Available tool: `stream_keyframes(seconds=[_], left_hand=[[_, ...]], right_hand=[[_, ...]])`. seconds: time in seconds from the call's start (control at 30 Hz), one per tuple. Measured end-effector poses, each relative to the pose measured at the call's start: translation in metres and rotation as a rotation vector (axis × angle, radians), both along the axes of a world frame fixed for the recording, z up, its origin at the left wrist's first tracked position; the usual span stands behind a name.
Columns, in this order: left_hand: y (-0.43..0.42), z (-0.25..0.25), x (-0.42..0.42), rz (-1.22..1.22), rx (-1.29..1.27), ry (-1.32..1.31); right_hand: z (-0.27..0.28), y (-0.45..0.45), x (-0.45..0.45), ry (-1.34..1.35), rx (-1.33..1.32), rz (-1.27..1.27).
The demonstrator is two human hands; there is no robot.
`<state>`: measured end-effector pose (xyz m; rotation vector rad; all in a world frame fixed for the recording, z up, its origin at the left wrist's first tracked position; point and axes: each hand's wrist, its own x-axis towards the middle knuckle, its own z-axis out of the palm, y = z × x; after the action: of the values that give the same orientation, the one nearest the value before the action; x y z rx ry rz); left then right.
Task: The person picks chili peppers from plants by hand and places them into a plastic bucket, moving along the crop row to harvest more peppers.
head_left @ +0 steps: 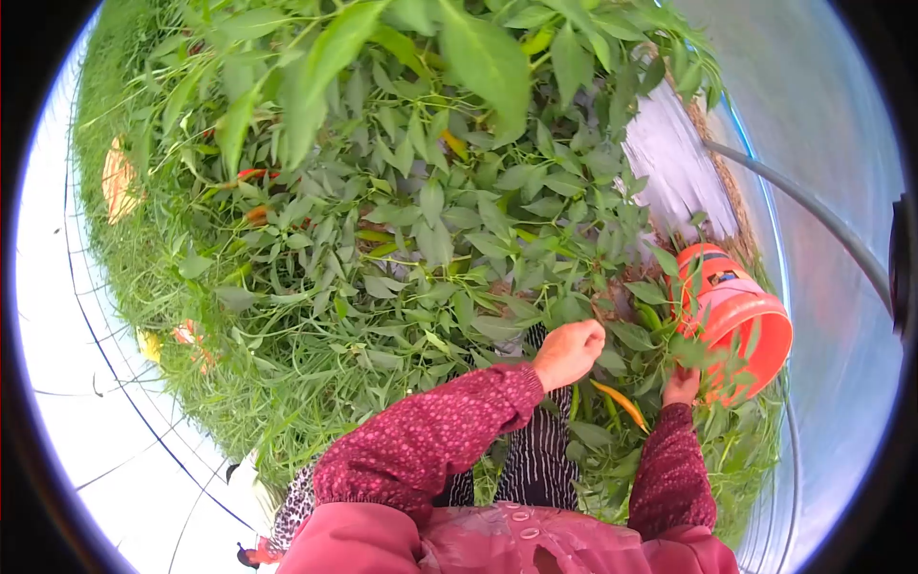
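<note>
My left hand (569,355) is held above the pepper plants (430,220), in front of my striped trousers. Its fingers are curled together, and what they hold, if anything, is too small to tell. Lower right, my right hand (682,385) reaches up beside the orange bucket (751,330), among leaves that partly hide its fingers. The bucket is tilted, its mouth facing down and to the right, with leaves across its opening. Between my hands hangs a yellow-orange pepper (622,406). Red peppers (254,175) show among the leaves at the upper left.
A grey pipe (813,206) curves along the plastic wall at the right. Pale ground sheeting (674,163) lies at the upper right. Grass (220,383) grows at the left, and part of another person (256,488) shows at the lower left.
</note>
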<state>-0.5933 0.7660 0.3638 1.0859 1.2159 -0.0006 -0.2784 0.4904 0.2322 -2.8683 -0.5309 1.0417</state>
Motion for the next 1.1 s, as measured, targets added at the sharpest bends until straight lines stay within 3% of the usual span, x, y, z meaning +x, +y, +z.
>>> stream_keyframes(seconds=[0.07, 0.13, 0.23, 0.3, 0.4, 0.53, 0.6, 0.63, 0.7, 0.87, 0.93, 0.97, 1.0, 1.1], left_hand=[[-0.003, 0.009, -0.016, 0.036, -0.027, -0.003], [-0.009, 0.023, -0.033, 0.084, -0.102, 0.015], [-0.021, 0.041, -0.05, 0.193, -0.165, -0.011], [-0.013, 0.056, -0.06, 0.318, -0.294, -0.072], [-0.008, 0.063, -0.077, 0.393, -0.301, -0.12], [0.003, 0.073, -0.109, 0.459, -0.339, -0.122], [0.004, 0.075, -0.129, 0.466, -0.366, -0.151], [0.002, 0.077, -0.139, 0.509, -0.395, -0.196], [0.006, 0.086, -0.162, 0.517, -0.447, -0.247], [0.017, 0.142, -0.215, 0.496, -0.353, -0.408], [0.016, 0.174, -0.235, 0.574, -0.252, -0.472], [0.019, 0.192, -0.248, 0.64, -0.203, -0.636], [0.023, 0.209, -0.264, 0.656, -0.212, -0.675], [0.008, 0.249, -0.305, 0.827, -0.124, -0.551]], right_hand=[[-0.005, 0.017, 0.005, 0.371, 0.826, -1.423], [0.007, 0.019, 0.01, 0.427, 0.867, -1.385], [0.045, 0.04, 0.018, 0.313, 0.688, -1.427], [0.085, 0.047, 0.01, 0.258, 0.277, -0.201], [0.046, -0.031, 0.074, 0.466, 0.423, -0.305], [0.193, 0.109, -0.071, 0.114, 0.278, -0.154], [0.23, 0.16, -0.113, 0.325, 0.602, -1.136], [0.237, 0.162, -0.118, 0.325, 0.62, -1.123], [0.259, 0.168, -0.132, 0.386, 0.469, -0.852], [0.333, 0.213, -0.218, 0.287, 0.528, -0.424], [0.367, 0.229, -0.256, 0.219, 0.617, -0.082], [0.363, 0.21, -0.238, 0.196, 0.554, 0.117], [0.383, 0.223, -0.253, 0.185, 0.57, 0.132], [0.467, 0.271, -0.325, 0.044, 0.612, 0.544]])
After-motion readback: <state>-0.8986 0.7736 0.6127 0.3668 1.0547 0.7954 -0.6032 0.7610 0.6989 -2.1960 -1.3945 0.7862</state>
